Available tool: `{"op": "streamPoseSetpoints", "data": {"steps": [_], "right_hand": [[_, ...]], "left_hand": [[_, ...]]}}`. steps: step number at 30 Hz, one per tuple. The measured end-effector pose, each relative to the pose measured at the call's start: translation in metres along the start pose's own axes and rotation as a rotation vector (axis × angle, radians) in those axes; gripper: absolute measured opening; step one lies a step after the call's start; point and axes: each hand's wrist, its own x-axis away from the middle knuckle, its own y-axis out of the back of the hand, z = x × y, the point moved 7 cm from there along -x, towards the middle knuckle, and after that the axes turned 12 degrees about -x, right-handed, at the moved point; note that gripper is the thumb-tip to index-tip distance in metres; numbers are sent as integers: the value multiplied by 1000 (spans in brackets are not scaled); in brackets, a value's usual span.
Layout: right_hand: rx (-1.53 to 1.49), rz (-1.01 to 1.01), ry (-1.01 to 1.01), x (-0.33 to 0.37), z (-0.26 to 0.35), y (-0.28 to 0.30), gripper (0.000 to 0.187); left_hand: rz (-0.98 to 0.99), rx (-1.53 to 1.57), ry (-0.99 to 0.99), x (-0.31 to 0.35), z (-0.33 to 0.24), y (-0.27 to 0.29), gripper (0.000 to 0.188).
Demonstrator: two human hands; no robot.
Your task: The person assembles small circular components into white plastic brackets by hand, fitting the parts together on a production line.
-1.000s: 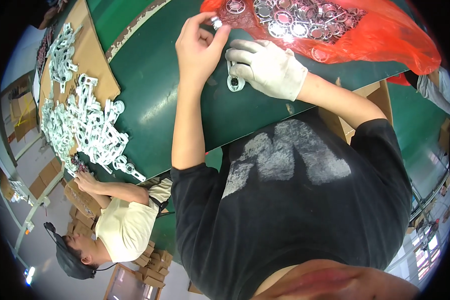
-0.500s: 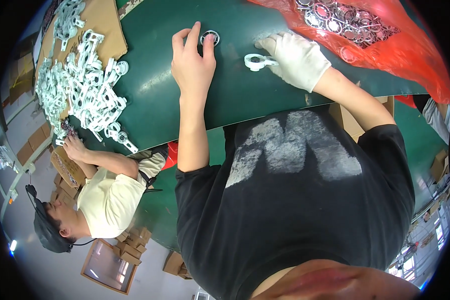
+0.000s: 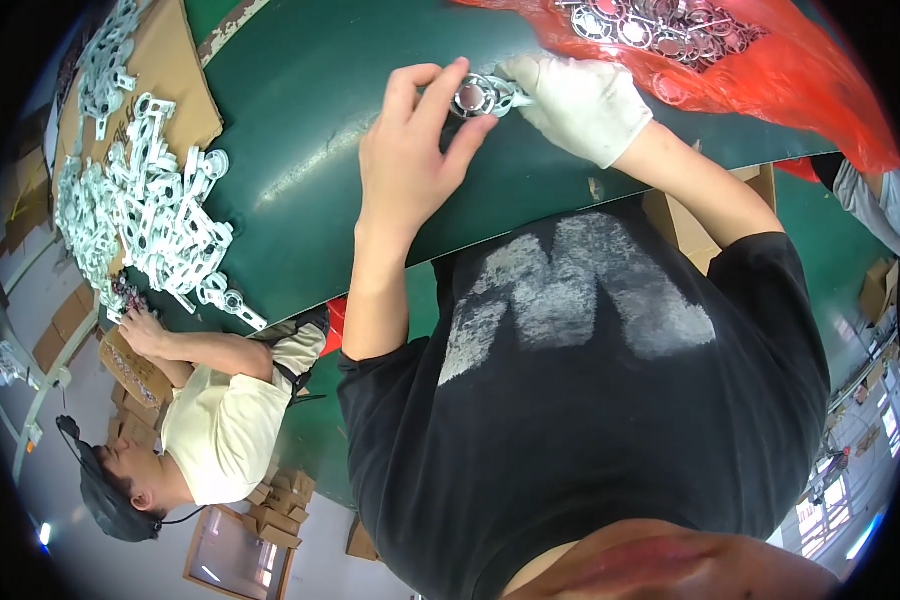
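Note:
My bare left hand (image 3: 410, 160) grips a round chrome-rimmed ring (image 3: 475, 97) between thumb and fingers. Its dark centre faces up. My right hand (image 3: 585, 108), in a white glove, is closed on the handle end of a pale white plastic part (image 3: 510, 95) with a round head. The ring lies over the head of that part, and the two appear to touch. Whether the ring is seated in it I cannot tell. Both hands are just above the green tabletop (image 3: 300, 150).
A heap of pale plastic parts (image 3: 160, 200) lies at the left, partly on a cardboard sheet (image 3: 185, 80). Far right, a red plastic bag (image 3: 800, 100) holds many chrome rings (image 3: 670, 40). At the left, a co-worker (image 3: 220, 420) handles small parts at the table's edge.
My left hand has brought the ring rightward off the tabletop to the white plastic part. My right hand has moved slightly up and left with that part.

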Motion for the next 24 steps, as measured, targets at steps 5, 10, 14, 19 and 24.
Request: {"op": "streamPoseSetpoints", "data": {"steps": [5,10,14,19,24], "right_hand": [[-39,-99,46,2,7,4,26],[-123,-231,79,10,9,13,27],[-141,-240,58,14,12,19,29],[-484,285,-224,5,6,27,37],[-921,637,-496,19,-5,-2,52]], "left_hand": [[74,-42,-24,0,-7,-10,49],[11,116,-61,5,-4,-20,50],[-63,150,-130,4,-8,-19,52],[-63,101,-245,7,-17,-14,54],[-24,76,-346,6,-32,-11,52]]}}
